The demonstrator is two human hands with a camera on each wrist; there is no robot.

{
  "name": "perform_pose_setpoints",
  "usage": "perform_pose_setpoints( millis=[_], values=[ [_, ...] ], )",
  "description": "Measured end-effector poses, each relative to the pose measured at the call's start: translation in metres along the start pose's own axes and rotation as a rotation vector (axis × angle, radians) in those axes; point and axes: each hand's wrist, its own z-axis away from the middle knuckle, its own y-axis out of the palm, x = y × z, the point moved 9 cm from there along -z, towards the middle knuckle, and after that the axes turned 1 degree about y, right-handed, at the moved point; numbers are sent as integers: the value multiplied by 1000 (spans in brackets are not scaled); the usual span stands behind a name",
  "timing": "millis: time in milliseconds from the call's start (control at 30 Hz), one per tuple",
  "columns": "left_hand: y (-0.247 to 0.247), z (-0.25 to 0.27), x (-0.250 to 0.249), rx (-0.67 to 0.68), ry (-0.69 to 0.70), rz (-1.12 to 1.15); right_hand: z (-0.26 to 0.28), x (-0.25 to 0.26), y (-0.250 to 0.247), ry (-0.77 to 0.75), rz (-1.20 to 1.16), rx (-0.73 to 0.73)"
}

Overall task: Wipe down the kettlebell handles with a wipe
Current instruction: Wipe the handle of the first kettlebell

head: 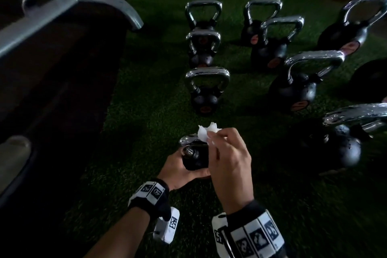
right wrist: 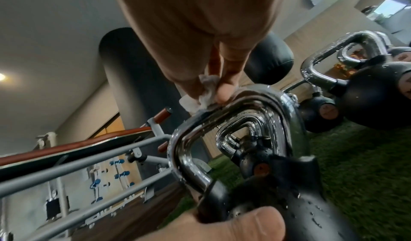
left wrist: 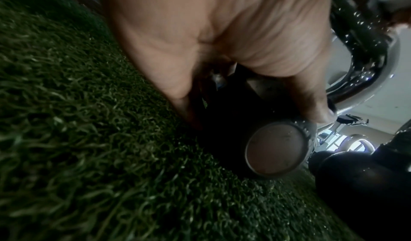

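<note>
A small black kettlebell with a wet chrome handle stands on the green turf just in front of me. My left hand grips its round body from the near side, thumb over the top. My right hand pinches a crumpled white wipe and holds it against the top of the handle; the wipe shows between fingertip and chrome. Most of the handle is hidden under my right hand in the head view.
Several more chrome-handled kettlebells stand in rows ahead, the nearest straight in front and a large one close on the right. A grey machine frame and dark floor border the turf on the left.
</note>
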Motion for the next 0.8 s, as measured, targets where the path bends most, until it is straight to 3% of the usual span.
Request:
perform_pose_setpoints(
  millis=[100, 233, 367, 533, 700, 800],
  values=[
    [0, 1, -3, -7, 29, -26, 3, -1, -4, -19, 64, -18],
    [-1, 1, -1, -24, 22, -51, 0, -15, -11, 87, 61, -42],
    [-1, 1, -1, -36, 15, -55, 6, -4, -7, -6, 51, -27],
    [-1, 4, -4, -52, 18, -57, 5, -54, -29, 245, -81, -170],
    [-1, 4, -1, -58, 8, -58, 9, -53, -27, 229, -94, -197],
    [-2, 4, -2, -61, 6, -60, 12, -74, -23, 371, -151, -209]
  ],
)
